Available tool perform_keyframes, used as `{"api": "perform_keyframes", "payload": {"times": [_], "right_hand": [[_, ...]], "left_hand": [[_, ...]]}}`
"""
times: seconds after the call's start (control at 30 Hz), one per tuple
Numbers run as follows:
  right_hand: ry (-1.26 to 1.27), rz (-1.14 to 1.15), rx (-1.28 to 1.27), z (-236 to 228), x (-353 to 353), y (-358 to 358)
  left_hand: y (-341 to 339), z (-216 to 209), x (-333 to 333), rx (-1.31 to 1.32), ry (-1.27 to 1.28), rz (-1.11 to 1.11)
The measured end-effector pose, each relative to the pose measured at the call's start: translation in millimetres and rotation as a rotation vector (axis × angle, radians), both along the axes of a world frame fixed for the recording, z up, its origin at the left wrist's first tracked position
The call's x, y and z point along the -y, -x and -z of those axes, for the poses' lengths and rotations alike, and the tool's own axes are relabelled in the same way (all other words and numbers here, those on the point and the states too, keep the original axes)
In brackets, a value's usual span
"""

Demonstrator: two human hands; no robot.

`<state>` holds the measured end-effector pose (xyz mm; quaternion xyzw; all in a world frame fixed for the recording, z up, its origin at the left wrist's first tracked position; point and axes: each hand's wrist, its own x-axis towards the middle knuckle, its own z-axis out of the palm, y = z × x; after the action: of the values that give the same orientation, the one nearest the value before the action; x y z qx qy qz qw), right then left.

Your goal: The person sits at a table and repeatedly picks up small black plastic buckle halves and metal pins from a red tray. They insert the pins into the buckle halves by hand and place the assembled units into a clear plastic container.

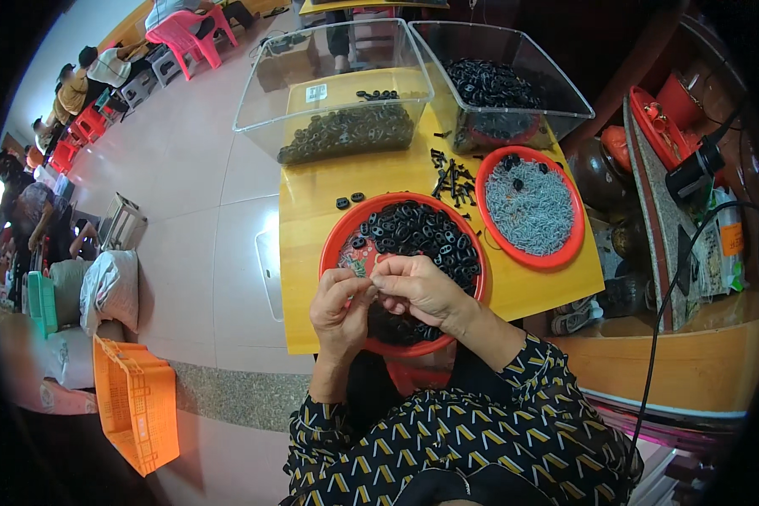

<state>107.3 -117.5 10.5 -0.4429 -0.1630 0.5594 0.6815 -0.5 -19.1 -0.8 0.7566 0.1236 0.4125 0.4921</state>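
A: State the grip.
B: Left hand (339,310) and right hand (423,291): fingertips pinched together over the red tray (326,244); anything between them is too small to tell.
A: Locate the black two-hole parts (426,228).
B: In that tray, on the yellow worktop (308,202).
A: Surroundings?
B: Clear bins (333,120) at the far edge; orange crate (139,396) on the floor (181,190), left.

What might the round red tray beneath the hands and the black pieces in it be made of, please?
Red tray: likely plastic, smooth, with an evenly coloured rim. Black pieces: probably moulded plastic, slightly glossy and alike in shape; coated metal is possible.
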Motion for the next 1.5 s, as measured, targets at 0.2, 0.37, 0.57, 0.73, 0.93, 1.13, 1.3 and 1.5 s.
{"api": "perform_keyframes", "payload": {"times": [0.2,0.37,0.57,0.73,0.93,1.13,1.3,1.5], "right_hand": [[0.023,0.16,0.57,-9,-10,4],[0.109,0.039,0.435,-14,-9,1],[0.052,-0.01,0.258,-6,-7,-5],[0.04,0.069,0.377,-11,-4,-3],[0.03,0.342,1.09,-14,-7,4],[-0.009,0.368,1.198,1,-11,-14],[0.162,0.169,0.478,-10,9,-21],[0.045,0.164,0.195,-10,26,-8]], "left_hand": [[-3,4,3,-0.021,0.163,-0.03],[-5,-8,2,0.023,0.115,0.0],[-5,-8,5,-0.04,0.194,0.017],[-6,-4,4,-0.068,0.201,0.036],[-3,0,3,-0.204,0.646,0.14],[1,-1,2,-0.084,0.86,0.203],[4,2,10,-0.046,0.944,0.259],[6,-2,19,-0.037,1.013,0.359]]}}
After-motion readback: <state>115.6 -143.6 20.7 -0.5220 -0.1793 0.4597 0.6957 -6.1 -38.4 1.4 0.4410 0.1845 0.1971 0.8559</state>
